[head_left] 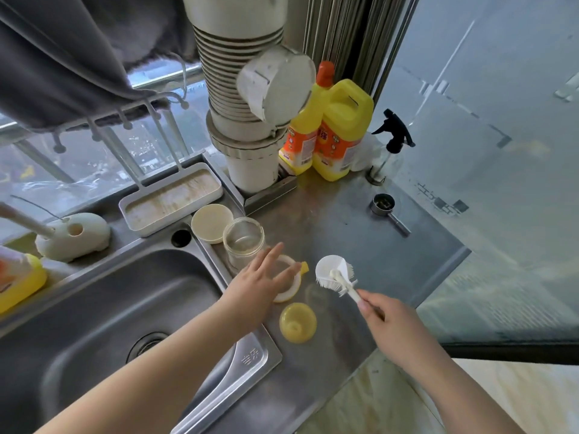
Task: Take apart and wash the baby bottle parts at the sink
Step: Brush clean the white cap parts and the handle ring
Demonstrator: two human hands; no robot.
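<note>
My left hand (260,277) lies with straight fingers over a white and yellow bottle collar ring (289,291) on the steel counter, right of the sink (103,308). A clear bottle body (243,242) stands upright just behind it. A yellow bottle cap (297,322) sits on the counter in front of the ring. My right hand (388,321) grips the handle of a white bottle brush (335,272), whose bristle head hovers over the counter to the right of the ring.
A cream lid (211,223) and a white tray (170,198) sit behind the bottle body. Two yellow detergent bottles (329,133), a spray bottle (393,136) and a stack of white pots (244,104) fill the back corner. A metal cup (383,203) lies on the right.
</note>
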